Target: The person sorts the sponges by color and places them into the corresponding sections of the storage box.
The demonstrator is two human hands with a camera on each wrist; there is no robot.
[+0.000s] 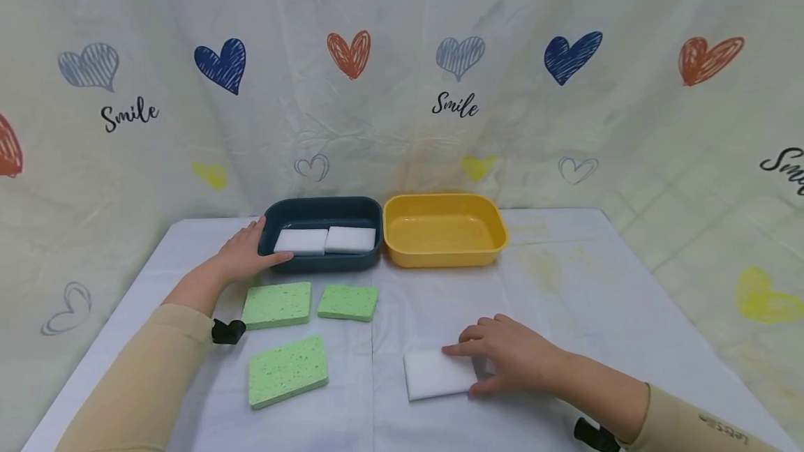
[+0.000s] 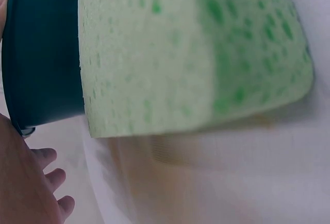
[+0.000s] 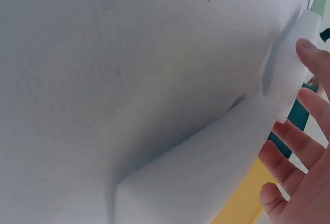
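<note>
In the head view my left hand (image 1: 241, 253) rests against the left end of a dark teal tray (image 1: 329, 264). Its fingers lie along the side, and the thumb stretches along the front rim. Two white sponges (image 1: 300, 242) lie side by side inside. On the table my right hand (image 1: 518, 354) has thumb and index finger at opposite edges of a white sponge (image 1: 433, 375); other fingers are bent above. The right wrist view shows a second white block (image 3: 191, 177) under that hand. Several green sponges (image 1: 289, 371) lie in front of the tray.
A yellow tray (image 1: 446, 260), with nothing in it, stands against the teal one's right side. Behind both hangs a pale curtain (image 1: 402, 124) printed with hearts. White cloth (image 1: 584, 298) covers the table.
</note>
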